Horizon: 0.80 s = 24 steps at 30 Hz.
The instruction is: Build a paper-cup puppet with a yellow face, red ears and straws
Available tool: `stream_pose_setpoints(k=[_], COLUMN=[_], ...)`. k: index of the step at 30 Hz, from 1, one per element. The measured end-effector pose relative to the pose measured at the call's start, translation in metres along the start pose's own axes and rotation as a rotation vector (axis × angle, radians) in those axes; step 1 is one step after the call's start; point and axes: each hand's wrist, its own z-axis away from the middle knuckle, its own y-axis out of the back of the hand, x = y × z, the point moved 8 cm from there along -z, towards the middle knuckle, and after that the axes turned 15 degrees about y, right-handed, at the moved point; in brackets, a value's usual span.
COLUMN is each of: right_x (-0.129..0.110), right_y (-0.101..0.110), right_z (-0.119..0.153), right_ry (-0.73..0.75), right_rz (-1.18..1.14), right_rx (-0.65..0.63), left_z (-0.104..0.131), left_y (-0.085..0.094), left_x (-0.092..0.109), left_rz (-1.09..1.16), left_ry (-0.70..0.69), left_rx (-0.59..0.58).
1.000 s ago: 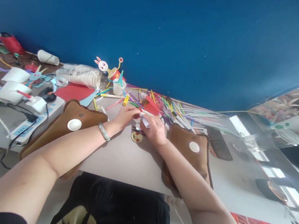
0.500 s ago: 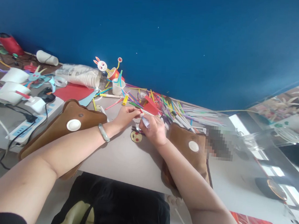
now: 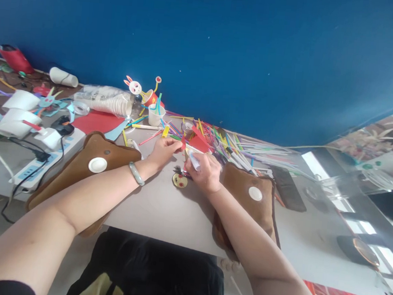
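Note:
My left hand (image 3: 163, 154), with a bangle on its wrist, pinches a small red paper piece (image 3: 183, 142) between thumb and fingertips. Close beside it, my right hand (image 3: 206, 171) is closed around a small white tube (image 3: 194, 161), its tip pointing up toward the red piece. The fingers hide much of the tube. Just below both hands, a round yellowish face cutout (image 3: 180, 180) with red eyes lies on the table (image 3: 163, 213). A larger red paper piece (image 3: 199, 141) rests behind my right hand among straws and markers.
Brown plush warmers lie at left (image 3: 113, 154) and right (image 3: 244, 188). A power strip (image 3: 49, 162) with plugs and cords is at far left. Stacked paper cups (image 3: 112, 105), a white cup (image 3: 156, 115) and scattered straws (image 3: 258, 148) line the blue wall (image 3: 205, 52).
My hands have parted slightly. The tube's tip has drawn back from my left fingertips, and the small red paper now shows more between them.

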Motion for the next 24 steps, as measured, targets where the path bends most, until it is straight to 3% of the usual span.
stream_pose_setpoints(k=[10,16,24], right_x=[-0.004,0.000,-0.007], right_y=[-0.002,-0.004,0.004], right_z=[-0.002,-0.002,-0.002], right_ry=[0.031,0.008,0.089], right_rz=[-0.001,0.015,0.032], right_rx=[-0.003,-0.042,0.039], left_z=[0.007,0.005,0.000], left_y=[-0.015,-0.011,-0.006], left_x=[-0.007,-0.005,-0.006], left_rz=[0.176,0.127,0.080], left_ry=[0.174,0.105,0.099], left_rx=[-0.108,-0.073,-0.052])
